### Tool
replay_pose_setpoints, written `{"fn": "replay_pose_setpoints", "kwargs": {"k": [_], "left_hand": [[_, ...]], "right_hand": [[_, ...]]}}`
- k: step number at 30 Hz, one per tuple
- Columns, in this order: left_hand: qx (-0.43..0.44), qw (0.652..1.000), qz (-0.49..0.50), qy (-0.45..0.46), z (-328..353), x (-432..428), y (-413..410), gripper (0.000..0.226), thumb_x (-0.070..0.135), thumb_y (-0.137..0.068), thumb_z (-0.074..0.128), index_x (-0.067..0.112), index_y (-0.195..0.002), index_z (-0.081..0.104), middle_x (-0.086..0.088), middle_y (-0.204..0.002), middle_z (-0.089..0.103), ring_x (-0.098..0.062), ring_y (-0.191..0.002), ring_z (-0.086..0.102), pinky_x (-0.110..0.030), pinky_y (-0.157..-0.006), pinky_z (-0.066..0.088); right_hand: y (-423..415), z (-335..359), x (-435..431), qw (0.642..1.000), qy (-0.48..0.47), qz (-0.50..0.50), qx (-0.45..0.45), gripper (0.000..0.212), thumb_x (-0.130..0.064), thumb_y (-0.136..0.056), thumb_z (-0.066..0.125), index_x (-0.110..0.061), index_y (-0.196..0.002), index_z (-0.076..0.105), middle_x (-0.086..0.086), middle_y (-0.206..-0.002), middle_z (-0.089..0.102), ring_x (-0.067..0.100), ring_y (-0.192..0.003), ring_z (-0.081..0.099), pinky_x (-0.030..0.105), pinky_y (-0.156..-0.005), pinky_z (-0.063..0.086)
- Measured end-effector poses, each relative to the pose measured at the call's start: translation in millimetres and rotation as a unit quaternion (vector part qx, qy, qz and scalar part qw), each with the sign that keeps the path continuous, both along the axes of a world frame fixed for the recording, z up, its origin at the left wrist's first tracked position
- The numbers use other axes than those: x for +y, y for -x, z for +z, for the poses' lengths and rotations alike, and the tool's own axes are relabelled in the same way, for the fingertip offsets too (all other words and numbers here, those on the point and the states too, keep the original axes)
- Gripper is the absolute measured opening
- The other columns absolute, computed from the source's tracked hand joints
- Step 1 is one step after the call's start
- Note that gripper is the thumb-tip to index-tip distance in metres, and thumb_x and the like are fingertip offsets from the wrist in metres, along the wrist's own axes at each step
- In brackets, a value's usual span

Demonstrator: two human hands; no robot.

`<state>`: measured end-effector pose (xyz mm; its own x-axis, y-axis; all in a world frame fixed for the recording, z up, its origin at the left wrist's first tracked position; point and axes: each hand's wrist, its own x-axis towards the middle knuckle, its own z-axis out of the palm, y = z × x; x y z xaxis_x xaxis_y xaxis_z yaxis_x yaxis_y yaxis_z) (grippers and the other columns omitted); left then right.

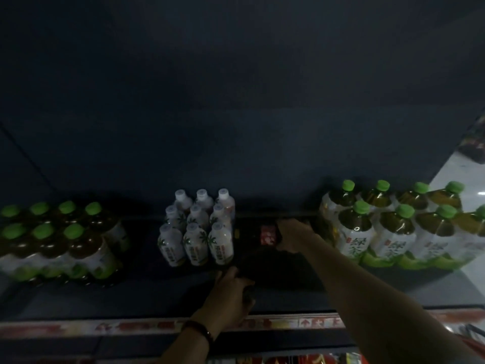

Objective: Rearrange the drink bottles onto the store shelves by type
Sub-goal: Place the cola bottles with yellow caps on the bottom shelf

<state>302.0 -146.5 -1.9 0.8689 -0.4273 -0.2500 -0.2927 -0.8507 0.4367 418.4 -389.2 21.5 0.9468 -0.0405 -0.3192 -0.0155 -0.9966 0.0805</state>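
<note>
Nearest the red-and-white shelf edge strip (301,323), the left hand (231,298) curls around a dark bottle (262,266) on the dark shelf (131,292). Farther back, the right hand (294,236) clasps a dark, red-labelled bottle (267,233), between white-capped pale bottles (196,229) and green-capped tea bottles (393,222).

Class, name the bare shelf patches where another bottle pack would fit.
Free: between the dark tea pack and white bottle pack, and the shelf front strip. Crowded: between white bottles and green tea pack, where both hands work.

"绿茶" on green-capped bottles (354,232)
</note>
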Motion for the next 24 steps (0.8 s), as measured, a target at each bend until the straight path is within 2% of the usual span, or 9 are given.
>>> {"fn": "replay_pose_setpoints", "kwargs": {"k": [4, 7, 10, 13, 14, 16, 18, 21, 24], "left_hand": [[0.007, 1.000, 0.007, 0.020, -2.7, 2.2, 1.3, 0.049, 0.043, -0.094, 0.071, 0.034, -0.142, 0.064, 0.005, -0.150, 0.043, -0.022, -0.143, 0.039, -0.033, -0.126, 0.031], [0.032, 0.999, 0.018, 0.037, -2.1, 2.5, 6.3, 0.050, 0.041, -0.094, 0.072, 0.029, -0.142, 0.062, 0.003, -0.152, 0.043, -0.020, -0.143, 0.042, -0.032, -0.124, 0.035], [0.045, 0.989, 0.077, 0.120, 3.1, 4.5, 23.1, 0.046, 0.036, -0.095, 0.074, 0.029, -0.138, 0.061, 0.008, -0.143, 0.049, -0.013, -0.133, 0.052, -0.030, -0.116, 0.043], [0.103, 0.955, 0.156, 0.231, 12.9, 7.4, 49.6, 0.041, 0.035, -0.092, 0.078, 0.037, -0.129, 0.061, 0.017, -0.129, 0.061, 0.003, -0.115, 0.061, -0.027, -0.108, 0.051], [0.155, 0.931, 0.176, 0.279, 17.4, 8.6, 60.2, 0.042, 0.033, -0.090, 0.082, 0.036, -0.127, 0.061, 0.019, -0.124, 0.066, 0.006, -0.110, 0.064, -0.027, -0.106, 0.053], [0.246, 0.877, 0.205, 0.358, 21.5, 16.6, 80.1, 0.046, 0.027, -0.087, 0.087, 0.027, -0.127, 0.064, 0.018, -0.113, 0.075, 0.005, -0.103, 0.071, -0.031, -0.104, 0.057], [0.274, 0.848, 0.203, 0.406, 23.7, 31.5, 100.2, 0.036, 0.021, -0.089, 0.084, 0.028, -0.121, 0.068, 0.017, -0.104, 0.080, 0.000, -0.100, 0.075, -0.036, -0.101, 0.059], [0.271, 0.828, 0.173, 0.458, 23.5, 70.2, 122.6, 0.045, 0.025, -0.088, 0.083, 0.022, -0.130, 0.067, 0.008, -0.116, 0.080, -0.014, -0.110, 0.076, -0.041, -0.102, 0.059], [0.249, 0.828, 0.141, 0.482, 11.3, 127.4, 141.6, 0.046, 0.022, -0.092, 0.081, 0.020, -0.136, 0.067, -0.003, -0.129, 0.076, -0.024, -0.121, 0.072, -0.047, -0.105, 0.056]], "right_hand": [[24.5, 1.2, 9.8, 0.999, -0.042, -0.015, 0.027, 0.095, -0.055, -0.075, 0.086, -0.023, -0.154, 0.044, 0.009, -0.155, 0.054, 0.035, -0.142, 0.053, 0.050, -0.118, 0.042], [55.2, -7.7, 13.3, 0.977, -0.192, -0.093, 0.032, 0.089, -0.057, -0.073, 0.087, -0.020, -0.146, 0.054, 0.010, -0.144, 0.063, 0.033, -0.128, 0.063, 0.037, -0.101, 0.053], [97.4, -16.1, 19.3, 0.929, -0.333, -0.160, -0.007, 0.061, -0.058, -0.075, 0.085, -0.024, -0.123, 0.069, 0.002, -0.118, 0.074, 0.021, -0.102, 0.071, 0.030, -0.076, 0.053], [142.1, -3.5, 36.2, 0.853, -0.468, -0.222, -0.060, 0.037, -0.050, -0.076, 0.091, -0.024, -0.095, 0.072, -0.007, -0.087, 0.075, 0.007, -0.077, 0.069, 0.018, -0.060, 0.049], [156.7, 5.5, 45.0, 0.830, -0.500, -0.236, -0.074, 0.033, -0.047, -0.076, 0.092, -0.024, -0.089, 0.073, -0.006, -0.079, 0.074, 0.007, -0.073, 0.069, 0.016, -0.058, 0.048], [183.6, 19.7, 66.0, 0.787, -0.558, -0.246, -0.088, 0.033, -0.047, -0.075, 0.093, -0.020, -0.086, 0.076, -0.001, -0.076, 0.077, 0.013, -0.072, 0.073, 0.023, -0.063, 0.054], [206.4, 30.3, 94.0, 0.759, -0.593, -0.250, -0.096, 0.030, -0.042, -0.078, 0.092, -0.017, -0.090, 0.079, 0.001, -0.081, 0.080, 0.015, -0.076, 0.076, 0.032, -0.070, 0.057], [234.6, 44.4, 147.6, 0.747, -0.611, -0.241, -0.100, 0.016, -0.029, -0.082, 0.091, -0.018, -0.088, 0.082, 0.000, -0.083, 0.081, 0.013, -0.079, 0.078, 0.031, -0.072, 0.060], [257.9, 56.1, 209.6, 0.755, -0.615, -0.212, -0.086, 0.011, -0.024, -0.088, 0.087, -0.023, -0.083, 0.077, -0.009, -0.075, 0.079, 0.001, -0.073, 0.075, 0.015, -0.066, 0.052]]}}
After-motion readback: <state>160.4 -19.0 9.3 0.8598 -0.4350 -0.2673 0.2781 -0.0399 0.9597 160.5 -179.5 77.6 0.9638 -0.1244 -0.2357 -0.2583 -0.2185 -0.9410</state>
